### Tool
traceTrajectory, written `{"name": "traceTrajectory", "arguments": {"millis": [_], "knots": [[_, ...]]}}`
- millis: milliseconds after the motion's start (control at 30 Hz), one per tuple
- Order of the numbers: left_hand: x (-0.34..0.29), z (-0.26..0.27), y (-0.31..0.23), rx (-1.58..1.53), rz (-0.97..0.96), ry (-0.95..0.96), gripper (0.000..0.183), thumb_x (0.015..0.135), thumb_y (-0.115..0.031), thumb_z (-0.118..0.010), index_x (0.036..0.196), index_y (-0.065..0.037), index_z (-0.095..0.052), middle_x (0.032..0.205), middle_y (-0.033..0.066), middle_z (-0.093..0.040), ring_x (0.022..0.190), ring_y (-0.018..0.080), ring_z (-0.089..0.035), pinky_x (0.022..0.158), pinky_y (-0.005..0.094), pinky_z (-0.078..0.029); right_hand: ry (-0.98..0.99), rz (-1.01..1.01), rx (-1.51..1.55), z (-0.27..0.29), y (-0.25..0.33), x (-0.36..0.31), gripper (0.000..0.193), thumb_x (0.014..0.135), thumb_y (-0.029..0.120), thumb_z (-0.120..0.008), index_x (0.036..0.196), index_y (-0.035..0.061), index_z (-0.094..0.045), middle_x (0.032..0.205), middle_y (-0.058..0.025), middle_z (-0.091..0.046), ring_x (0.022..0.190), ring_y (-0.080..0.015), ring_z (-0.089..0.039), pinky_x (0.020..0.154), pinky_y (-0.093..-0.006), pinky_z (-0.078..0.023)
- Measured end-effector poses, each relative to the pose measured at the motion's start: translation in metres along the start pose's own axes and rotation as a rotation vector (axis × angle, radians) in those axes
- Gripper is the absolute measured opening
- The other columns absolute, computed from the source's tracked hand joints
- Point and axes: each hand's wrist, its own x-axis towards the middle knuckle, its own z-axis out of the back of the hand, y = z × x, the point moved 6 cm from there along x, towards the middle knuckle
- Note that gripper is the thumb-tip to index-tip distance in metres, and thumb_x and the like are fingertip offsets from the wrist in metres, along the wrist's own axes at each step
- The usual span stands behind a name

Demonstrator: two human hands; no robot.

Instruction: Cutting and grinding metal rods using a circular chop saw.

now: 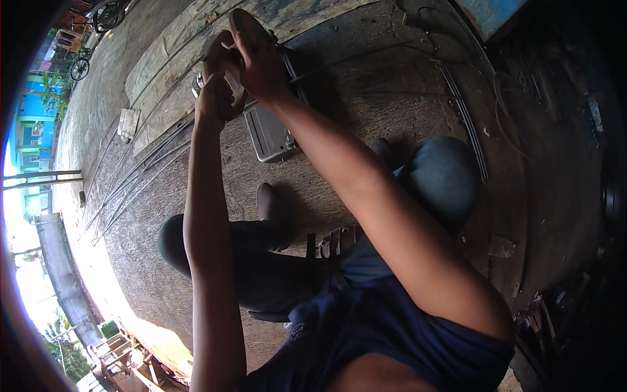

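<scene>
Both my arms stretch out to the top of the view, where my hands work close together. My right hand (261, 70) is closed around a flat, brown, round-ended piece (247, 27) whose kind I cannot make out. Beside it, my left hand (214, 99) has curled fingers against a brown curved piece (219, 51); what lies inside them is hidden. A small shiny silver thing (197, 83) shows at the left hand's outer side. Just below the hands, a grey metal case or lid (269, 134) rests on the ground.
Long thin metal rods (140, 166) lie to the left, and more rods (467, 124) to the right. A light rectangular piece (128, 124) sits beyond the left rods. A blue object's corner (493, 16) juts in at top right. Bicycle wheels (80, 68) stand far left.
</scene>
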Motion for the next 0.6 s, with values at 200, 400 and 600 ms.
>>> {"name": "traceTrajectory", "arguments": {"millis": [200, 400, 600], "knots": [[0.006, 0.013, 0.003, 0.021, -0.002, 0.075, 0.027, 0.085, -0.03, -0.064, 0.065, -0.018, -0.049, 0.053, -0.0048, -0.041, 0.043, 0.0104, -0.043, 0.039, 0.0248, -0.032, 0.049, -0.015, -0.013, 0.0, 0.003, 0.0, 0.063, 0.087, 0.035, -0.059, 0.144, 0.0206, -0.038, 0.132, -0.0251, -0.044, 0.106, -0.0404, -0.051, 0.087, -0.0508, -0.042], [0.003, 0.018, 0.008, 0.018, -0.036, 0.037, 0.021, 0.082, -0.029, -0.067, 0.072, -0.014, -0.056, 0.058, -0.0013, -0.048, 0.047, 0.0115, -0.048, 0.042, 0.0256, -0.04, -0.02, 0.037, -0.024, 0.003, 0.005, -0.006, 0.063, 0.085, 0.033, -0.063, 0.142, 0.0194, -0.039, 0.11, -0.023, -0.052, 0.1, -0.0422, -0.053, 0.081, -0.0501, -0.045], [-0.001, 0.019, 0.015, 0.017, -0.005, -0.021, 0.022, 0.081, -0.028, -0.069, 0.07, -0.014, -0.055, 0.058, -0.0017, -0.048, 0.048, 0.0106, -0.048, 0.044, 0.0258, -0.039, 0.132, -0.025, 0.008, -0.005, -0.002, -0.01, 0.066, 0.086, 0.042, -0.06, 0.144, 0.0203, -0.036, 0.13, -0.0274, -0.045, 0.111, -0.0453, -0.049, 0.091, -0.0517, -0.042]]}}
